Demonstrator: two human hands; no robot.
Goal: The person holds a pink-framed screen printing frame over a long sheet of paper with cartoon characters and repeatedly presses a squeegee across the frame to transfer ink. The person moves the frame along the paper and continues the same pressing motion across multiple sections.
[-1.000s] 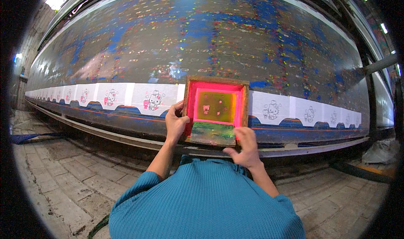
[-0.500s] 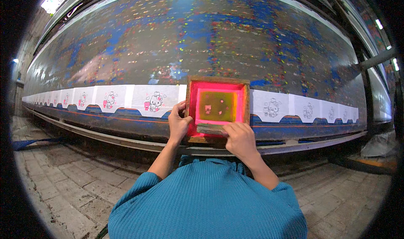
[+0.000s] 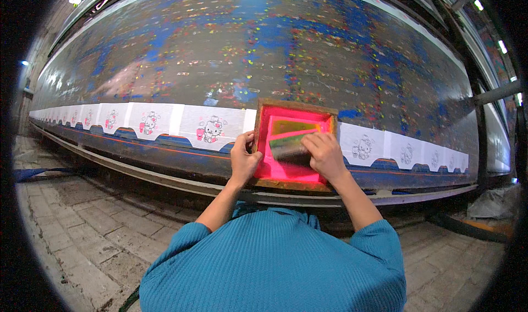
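Observation:
A wooden-rimmed screen printing frame (image 3: 298, 106) rests over the row of white fabric pieces in front of me. Bright pink ink (image 3: 286, 172) coats its inside, and a strip of yellowish mesh (image 3: 291, 126) shows toward the far side. My left hand (image 3: 243, 161) is closed on the frame's left rim, thumb toward me. In my right hand (image 3: 325, 155) is a flat, dark greenish squeegee (image 3: 289, 148), gripped at its right end and lying tilted across the mesh. It is slightly blurred and covers much of the screen's pattern.
White fabric pieces on the left (image 3: 210, 129) carry cartoon cat prints with pink parts. Those on the right (image 3: 364, 145) show grey outlines only. The long printing table (image 3: 181, 53) is speckled with paint. A metal rail (image 3: 181, 184) runs along its near edge, above a brick floor (image 3: 82, 240).
The squeegee has moved from the frame's near side away from me onto the mesh, its blade now more tilted. My left hand stays on the rim. The whole view has shifted slightly.

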